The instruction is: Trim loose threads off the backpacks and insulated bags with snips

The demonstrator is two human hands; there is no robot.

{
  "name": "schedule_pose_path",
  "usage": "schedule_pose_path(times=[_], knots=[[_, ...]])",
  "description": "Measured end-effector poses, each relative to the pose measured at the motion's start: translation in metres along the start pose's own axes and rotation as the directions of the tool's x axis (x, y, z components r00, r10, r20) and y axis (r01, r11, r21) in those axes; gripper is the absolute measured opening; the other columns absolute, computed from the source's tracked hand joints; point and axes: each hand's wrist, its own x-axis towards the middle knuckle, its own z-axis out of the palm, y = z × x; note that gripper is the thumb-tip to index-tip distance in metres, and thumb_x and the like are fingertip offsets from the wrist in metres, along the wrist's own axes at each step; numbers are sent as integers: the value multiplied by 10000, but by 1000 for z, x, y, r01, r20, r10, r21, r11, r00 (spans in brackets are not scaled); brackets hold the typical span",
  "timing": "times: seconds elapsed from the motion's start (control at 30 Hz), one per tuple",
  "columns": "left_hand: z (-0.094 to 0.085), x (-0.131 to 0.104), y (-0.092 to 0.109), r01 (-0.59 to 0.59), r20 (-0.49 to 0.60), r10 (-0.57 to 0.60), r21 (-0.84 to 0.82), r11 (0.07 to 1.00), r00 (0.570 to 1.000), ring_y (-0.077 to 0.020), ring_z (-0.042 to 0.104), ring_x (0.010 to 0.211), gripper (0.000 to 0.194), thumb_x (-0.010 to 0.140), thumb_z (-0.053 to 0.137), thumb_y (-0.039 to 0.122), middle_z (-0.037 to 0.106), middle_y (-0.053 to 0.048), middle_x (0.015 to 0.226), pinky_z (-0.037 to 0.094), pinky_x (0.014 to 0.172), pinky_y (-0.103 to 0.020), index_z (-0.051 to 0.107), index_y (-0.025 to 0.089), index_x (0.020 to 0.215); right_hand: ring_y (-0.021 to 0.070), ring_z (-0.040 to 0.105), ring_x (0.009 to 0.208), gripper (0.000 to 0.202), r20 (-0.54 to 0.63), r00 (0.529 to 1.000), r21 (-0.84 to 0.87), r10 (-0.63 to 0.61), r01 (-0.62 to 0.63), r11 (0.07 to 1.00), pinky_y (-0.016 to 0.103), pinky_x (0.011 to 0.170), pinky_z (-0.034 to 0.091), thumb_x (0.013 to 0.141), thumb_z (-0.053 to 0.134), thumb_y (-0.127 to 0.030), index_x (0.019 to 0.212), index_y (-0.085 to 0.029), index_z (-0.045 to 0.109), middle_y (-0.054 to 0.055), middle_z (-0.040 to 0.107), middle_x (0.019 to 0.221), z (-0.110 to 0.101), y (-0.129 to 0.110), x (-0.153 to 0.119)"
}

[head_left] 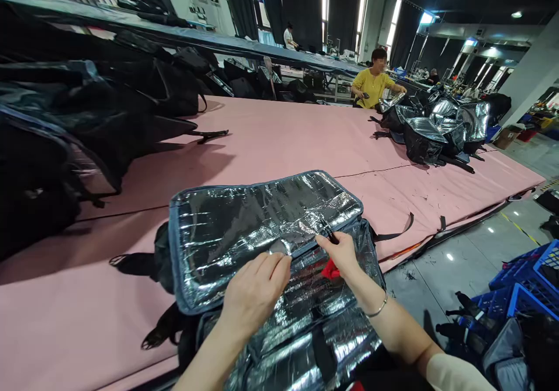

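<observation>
An open black bag with a shiny silver lining [262,216] lies before me, its blue-edged flap folded back. My left hand [257,286] is closed at the lower edge of the flap, its fingers pinching the bag's lining or edge. My right hand [343,254] is wrapped round small dark scissors or snips [329,233], whose tips point up and left over the flap. A red piece [331,270] shows just below my right hand. Black straps [133,263] stick out at the bag's left side.
Black bags are piled on the left [87,112]. On the pink table [279,135], silver-lined bags [437,123] form a heap, with a person in yellow [371,85] behind. Blue crates [524,280] stand on the floor at right.
</observation>
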Motion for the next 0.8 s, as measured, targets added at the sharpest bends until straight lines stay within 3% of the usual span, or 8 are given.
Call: schedule_pose_path(times=[0.13,0.2,0.27,0.33,0.4,0.5,0.63,0.8], knots=[[0,-8,25,387,-55,-419,-290,875,906,-177,612,710,128,828,549,239,687,-59,774,460,670,-293,658,183,793,59,238,441,397,8,995,261,95,-93,961,212,425,194,601,707,-472,570,-197,422,-98,311,463,10,1,-3],[2,-13,42,643,112,-706,-529,553,699,-173,607,635,208,805,573,362,684,-56,729,471,635,-303,681,184,796,50,206,420,397,30,994,355,109,-112,928,209,407,162,593,720,-458,582,-199,419,-111,277,450,11,-1,-9],[5,-14,56,769,448,-792,-638,42,415,-156,553,511,364,727,616,515,656,-46,648,437,506,-290,692,169,813,43,182,406,395,53,992,421,110,-122,899,208,396,137,593,727,-443,590,-201,414,-120,256,445,10,-3,-16],[6,-10,65,699,692,-694,-597,-394,200,-128,489,445,513,594,697,591,625,-32,599,372,423,-261,689,139,838,38,174,399,387,65,992,451,111,-128,883,207,391,131,601,725,-438,599,-198,421,-122,251,446,10,-5,-23],[7,-2,69,553,766,-637,-568,-609,85,-103,459,445,557,494,773,559,610,-27,596,338,410,-239,676,113,814,38,177,397,389,68,992,444,108,-127,887,205,389,142,610,719,-446,599,-198,420,-122,251,446,9,-6,-28],[9,10,70,430,751,-661,-600,-674,12,-76,416,431,477,444,827,455,577,-14,566,299,396,-223,649,97,705,45,191,399,398,57,993,389,105,-119,913,203,385,167,627,701,-479,618,-203,414,-118,257,451,8,-4,-28],[16,16,71,377,700,-714,-661,-649,1,-57,381,419,410,451,827,382,509,25,511,263,384,-208,657,86,680,79,308,462,370,31,999,64,-22,20,998,211,439,272,727,602,-506,626,-202,417,-83,335,506,-2,-6,-30],[21,14,72,345,697,-717,-669,-658,-13,-53,387,431,356,439,835,331,500,31,500,272,398,-200,633,100,620,131,501,646,209,125,967,-374,-221,252,892,243,622,386,876,447,-392,888,-197,523,-30,529,710,-20,-19,-53]])
